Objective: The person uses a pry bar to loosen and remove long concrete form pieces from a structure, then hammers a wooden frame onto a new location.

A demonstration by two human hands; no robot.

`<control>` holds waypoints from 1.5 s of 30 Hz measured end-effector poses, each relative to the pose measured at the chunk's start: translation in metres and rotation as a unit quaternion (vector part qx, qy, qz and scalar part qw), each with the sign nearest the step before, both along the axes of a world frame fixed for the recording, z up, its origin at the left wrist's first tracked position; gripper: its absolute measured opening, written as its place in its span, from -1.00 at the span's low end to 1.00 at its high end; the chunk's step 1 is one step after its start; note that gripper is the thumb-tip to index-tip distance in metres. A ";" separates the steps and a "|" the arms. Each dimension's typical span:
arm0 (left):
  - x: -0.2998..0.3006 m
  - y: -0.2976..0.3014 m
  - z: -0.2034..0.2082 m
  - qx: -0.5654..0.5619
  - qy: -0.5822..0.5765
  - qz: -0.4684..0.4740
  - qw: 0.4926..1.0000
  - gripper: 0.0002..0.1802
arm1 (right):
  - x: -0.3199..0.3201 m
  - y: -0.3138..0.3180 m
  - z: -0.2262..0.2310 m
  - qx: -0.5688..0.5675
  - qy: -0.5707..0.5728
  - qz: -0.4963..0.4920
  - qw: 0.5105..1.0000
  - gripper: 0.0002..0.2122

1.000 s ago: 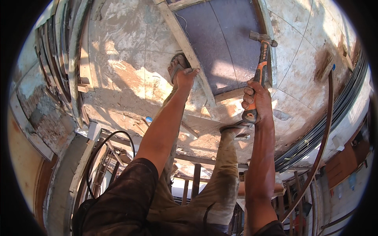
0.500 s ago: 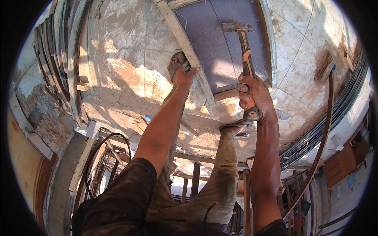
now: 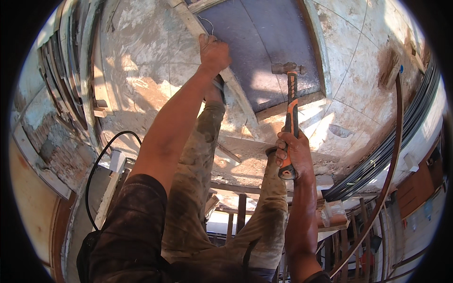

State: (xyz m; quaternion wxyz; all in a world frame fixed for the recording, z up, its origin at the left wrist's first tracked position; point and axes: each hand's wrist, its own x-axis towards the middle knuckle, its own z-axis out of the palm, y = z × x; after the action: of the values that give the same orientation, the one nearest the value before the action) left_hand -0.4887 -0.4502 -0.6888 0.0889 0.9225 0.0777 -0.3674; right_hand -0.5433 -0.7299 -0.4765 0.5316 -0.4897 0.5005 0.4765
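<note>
In my right hand [image 3: 295, 152] is a ball-peen hammer [image 3: 291, 101], held by its orange and black handle. Its head is raised over the lower end of a dark grey panel [image 3: 257, 47]. My left hand [image 3: 214, 55] is closed against the wooden strip [image 3: 240, 98] along the panel's left side. What its fingers hold, if anything, is hidden. Just beyond the fingertips, a thin pale wire [image 3: 207, 21] curls over the panel. My left foot is partly covered by my left arm.
Another wooden strip [image 3: 317, 42] borders the panel on the right. A bundle of dark rods [image 3: 377, 155] curves along the right, beside a long brown bar [image 3: 394, 141]. Bent strips [image 3: 59, 80] stand at the far left. A black cable [image 3: 89, 179] loops near my left arm.
My left hand has moved farther up along the wooden strip, closer to the pale wire. My right hand and the hammer have come lower and nearer to me.
</note>
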 end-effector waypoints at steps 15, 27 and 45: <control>-0.014 0.029 -0.010 -0.016 -0.349 0.224 0.910 -0.50 | -0.022 0.001 -0.027 0.028 -0.036 0.012 0.999 -0.82; 0.003 0.071 -0.080 -0.148 -0.017 0.624 0.767 -0.28 | 0.012 0.062 -0.082 0.129 0.023 0.085 0.988 -0.82; 0.010 0.057 -0.080 -0.086 0.014 0.654 0.752 0.09 | 0.036 0.041 -0.054 0.099 0.041 0.129 0.986 -0.82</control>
State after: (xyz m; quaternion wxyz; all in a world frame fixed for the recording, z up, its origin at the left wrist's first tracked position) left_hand -0.4785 -0.3937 -0.7692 0.3856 0.6300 0.6310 -0.2374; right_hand -0.5072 -0.6890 -0.5302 0.4908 -0.4750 0.4048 0.6079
